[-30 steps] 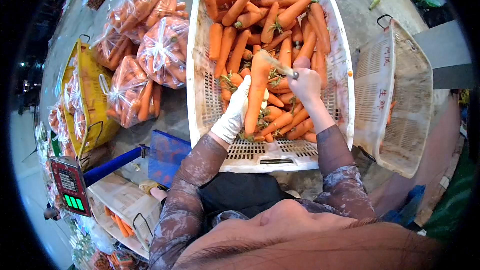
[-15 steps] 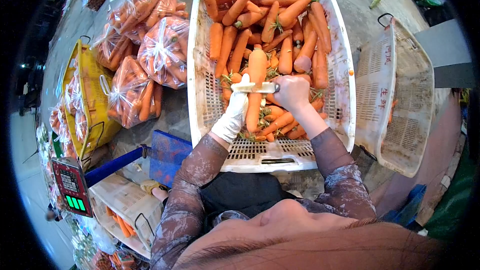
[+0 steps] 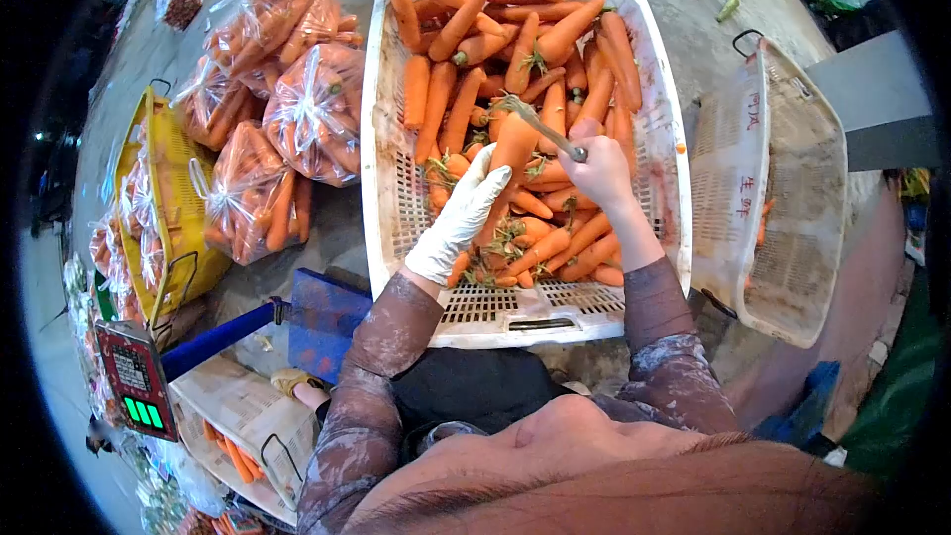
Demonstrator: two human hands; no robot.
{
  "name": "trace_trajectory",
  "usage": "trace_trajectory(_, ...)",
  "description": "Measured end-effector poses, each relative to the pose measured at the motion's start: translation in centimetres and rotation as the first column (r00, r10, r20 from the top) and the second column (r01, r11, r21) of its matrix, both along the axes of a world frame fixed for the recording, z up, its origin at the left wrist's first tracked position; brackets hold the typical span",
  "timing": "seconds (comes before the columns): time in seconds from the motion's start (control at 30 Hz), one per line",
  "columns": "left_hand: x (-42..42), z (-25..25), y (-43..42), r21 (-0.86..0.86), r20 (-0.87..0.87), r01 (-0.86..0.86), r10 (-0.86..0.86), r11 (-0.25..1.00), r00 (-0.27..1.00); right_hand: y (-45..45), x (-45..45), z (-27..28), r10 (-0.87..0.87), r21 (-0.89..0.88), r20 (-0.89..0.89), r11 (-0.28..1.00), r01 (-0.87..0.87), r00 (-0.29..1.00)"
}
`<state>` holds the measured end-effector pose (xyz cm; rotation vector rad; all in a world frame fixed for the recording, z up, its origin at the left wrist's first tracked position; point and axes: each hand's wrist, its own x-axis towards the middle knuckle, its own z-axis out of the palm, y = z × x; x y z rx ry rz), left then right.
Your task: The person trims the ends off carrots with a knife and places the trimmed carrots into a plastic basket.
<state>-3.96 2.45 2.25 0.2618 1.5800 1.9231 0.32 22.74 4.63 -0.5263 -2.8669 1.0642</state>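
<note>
"What do you have on your end?"

"The biggest thing I see is the white crate (image 3: 466, 335), on the floor. Loose carrots (image 3: 540, 248) fill much of it, and the one I care about, the held carrot (image 3: 512, 147), is above them."

"How are you gripping it?"

"My gloved left hand (image 3: 448, 228) is closed around its side, with the thick end pointing away from the body and the thin end running down beside the palm."

"Will it behave?"

"I expect so — stiff, moderately heavy for a carrot, hard to bruise but liable to snap if bent. Damp skin could make it slick, though I can't tell whether it's wet. I'd hold it around the middle, just below the thick part, well clear of any edge."

"And its looks?"

"Orange, smooth, broad at the top and paler there. The lower part is partly hidden, so I can't judge the tip."

"The other side?"

"My bare right hand (image 3: 599, 173) is wrapped around a slim knife (image 3: 548, 132) — its blade slants across the thick end. Whether it touches, I can't tell."
</note>
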Motion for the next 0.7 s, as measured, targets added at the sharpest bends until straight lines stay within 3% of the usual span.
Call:
trace_trajectory(0.07, -0.4, -0.7, -0.2, -0.061, -0.154, 0.080, -0.088, 0.995, 0.984, -0.2, 0.2, -0.1, 0.012, 0.030, -0.021, 0.999, -0.011, 1.000)
trace_trajectory(0.17, -0.3, -0.6, -0.4, -0.149, -0.226, 0.094, -0.126, 0.984, 0.966, 0.0, 0.1, -0.4, 0.043, 0.089, -0.028, 0.995, -0.040, 0.999)
trace_trajectory(0.2, -0.2, -0.5, -0.2, -0.169, -0.385, -0.005, -0.061, 0.986, 0.921, 0.2, 0.0, -0.4, 0.064, 0.089, 0.063, 0.994, -0.070, 0.996)
trace_trajectory(0.23, -0.4, -0.4, -0.3, -0.172, -0.385, -0.004, -0.064, 0.985, 0.921, 0.4, -0.1, -0.5, 0.087, 0.085, 0.154, 0.991, -0.101, 0.984)
trace_trajectory(0.27, -0.8, -0.2, -0.6, -0.286, -0.465, -0.019, -0.121, 0.958, 0.877, 0.8, -0.3, -1.0, 0.088, 0.082, 0.155, 0.991, -0.102, 0.984)
trace_trajectory(0.3, -1.0, 0.1, -0.9, -0.393, -0.532, -0.050, -0.183, 0.918, 0.827, 1.6, -0.5, -2.2, 0.048, 0.111, 0.302, 0.990, -0.085, 0.952)
trace_trajectory(0.37, -0.2, 1.5, -0.8, -0.093, -0.484, 0.095, -0.128, 0.991, 0.865, 4.2, -0.6, -6.3, -0.017, 0.116, 0.560, 0.991, -0.058, 0.828)
trace_trajectory(0.43, 0.4, -0.2, -0.5, 0.137, -0.297, 0.052, -0.009, 0.989, 0.955, 6.3, -1.2, -10.0, 0.008, 0.087, 0.476, 0.995, -0.055, 0.879)
trace_trajectory(0.47, 0.5, 0.1, -0.5, 0.191, -0.074, 0.014, 0.001, 0.981, 0.997, 6.4, -2.9, -9.4, 0.012, 0.114, 0.466, 0.991, -0.073, 0.885)
trace_trajectory(0.5, -0.4, -1.2, -0.9, 0.124, 0.120, 0.005, -0.020, 0.992, 0.993, 5.6, -4.5, -9.1, -0.114, 0.053, 0.334, 0.993, 0.102, 0.936)
trace_trajectory(0.53, -0.7, -0.9, -0.9, 0.104, 0.177, -0.065, 0.046, 0.992, 0.983, 4.8, -5.6, -8.9, -0.256, -0.038, 0.212, 0.962, 0.269, 0.943)
trace_trajectory(0.57, -1.0, -0.6, -1.0, 0.075, 0.230, -0.126, 0.106, 0.989, 0.968, 4.4, -7.4, -8.5, -0.312, -0.067, 0.133, 0.944, 0.323, 0.941)
trace_trajectory(0.6, -1.0, -0.8, -1.3, 0.171, 0.362, -0.207, 0.134, 0.963, 0.922, 4.3, -9.9, -7.9, -0.371, -0.104, 0.044, 0.922, 0.373, 0.928)
trace_trajectory(0.67, -1.8, -1.9, -2.2, 0.306, 0.500, -0.297, 0.113, 0.905, 0.859, 4.9, -15.5, -9.4, -0.462, 0.087, -0.230, 0.867, 0.491, 0.857)
trace_trajectory(0.7, -2.1, -2.4, -2.6, 0.357, 0.558, -0.335, 0.089, 0.872, 0.825, 4.8, -17.2, -8.5, -0.516, 0.116, -0.260, 0.823, 0.557, 0.816)
